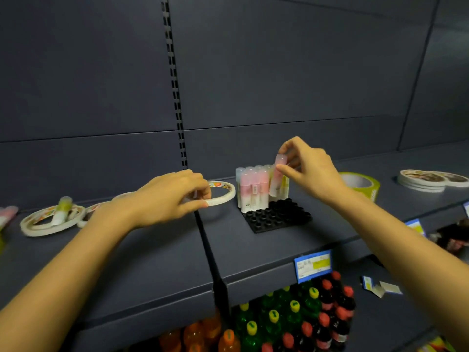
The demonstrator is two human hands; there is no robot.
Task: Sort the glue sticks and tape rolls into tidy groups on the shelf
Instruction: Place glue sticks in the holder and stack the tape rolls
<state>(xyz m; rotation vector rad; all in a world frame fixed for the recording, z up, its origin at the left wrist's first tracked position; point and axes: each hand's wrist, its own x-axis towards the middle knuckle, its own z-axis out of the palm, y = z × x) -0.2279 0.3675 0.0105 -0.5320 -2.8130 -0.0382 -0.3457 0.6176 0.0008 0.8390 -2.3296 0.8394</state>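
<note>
Head view. Along the dark grey metal shelf (253,252), a square black plastic tray with round sockets (279,217), near the middle, just right of the seam between two shelf sections. Packed upright in the tray's back rows, a cluster of pink-and-white glue sticks with frosted caps (251,189).

Right hand (312,174): grip closed narrowly on the cap end of one more pink glue stick (277,179), thumb in front, fingertips behind. Stick tilted, top leaning slightly right, lower end down beside the cluster at the tray. Seated in a socket or not: cannot tell.

Left hand (167,196): grip pinching the near rim of a thin white tape roll with a printed side (224,191), just left of the tray and apart from the cluster. Shadow on the shelf beneath the roll; resting or lifted, cannot tell.

Behind the right wrist, a wide yellow tape roll (365,185) lying flat, core facing up. Farther right, a low stack of flat white tape rolls (429,181). Far left, more thin white tape rolls (48,219) lying overlapped, with a yellow-green glue stick (61,210) lying across them. At the left frame edge, a blurred pink stick (7,214).

On the shelf's front edge, a blue-and-yellow price label (313,264). Beneath it, rows of green, dark and orange drink bottles (291,321) with yellow and red caps.
</note>
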